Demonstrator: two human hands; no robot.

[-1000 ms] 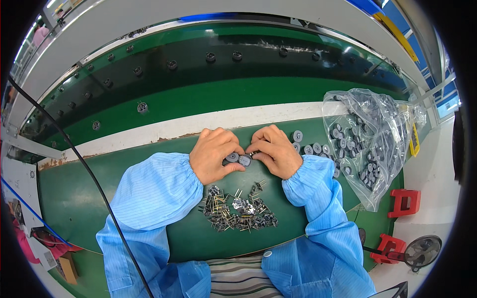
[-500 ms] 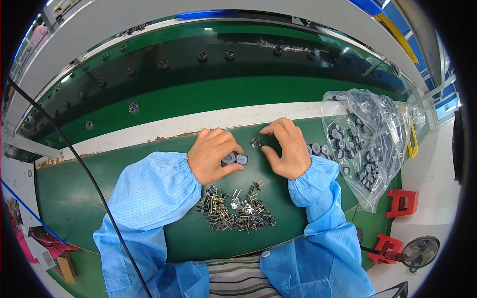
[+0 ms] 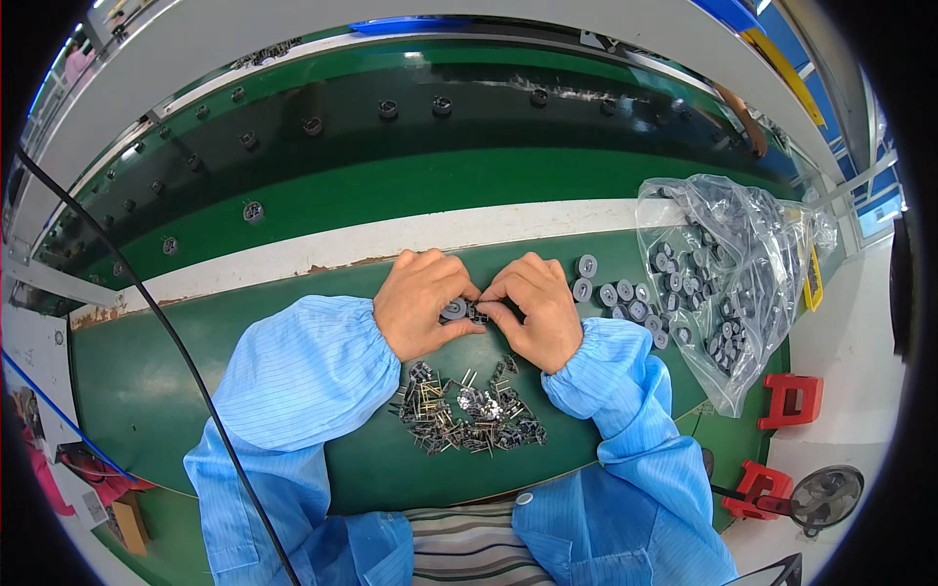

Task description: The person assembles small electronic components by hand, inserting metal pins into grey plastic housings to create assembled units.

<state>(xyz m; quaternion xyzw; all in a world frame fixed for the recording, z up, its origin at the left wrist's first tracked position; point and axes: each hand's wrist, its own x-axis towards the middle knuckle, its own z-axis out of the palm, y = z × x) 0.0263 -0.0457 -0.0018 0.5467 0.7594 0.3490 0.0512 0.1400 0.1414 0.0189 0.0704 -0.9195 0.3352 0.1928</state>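
My left hand (image 3: 422, 303) is closed around round grey plastic caps (image 3: 453, 310), held just above the green table. Against them my right hand (image 3: 534, 311) pinches a small dark part with shiny metal bits (image 3: 477, 313); the fingertips hide most of it. Both hands meet at the middle of the table, thumbs nearly touching. Just below them lies a loose pile of small dark parts with metal pins (image 3: 467, 412). To the right of my right hand, several round grey caps (image 3: 625, 291) rest on the table.
A clear plastic bag (image 3: 723, 283) with many grey caps lies at the right. Beyond a white ledge (image 3: 391, 231), a dark conveyor belt (image 3: 352, 137) carries spaced round parts. A black cable (image 3: 137, 278) crosses the left side. Red stools (image 3: 789, 398) and a fan (image 3: 826, 496) stand at right.
My right hand has moved left and closed on the small part, bringing it to the caps in my left hand. Parts on the belt have shifted slightly left. Another person's arm appears at the far right.
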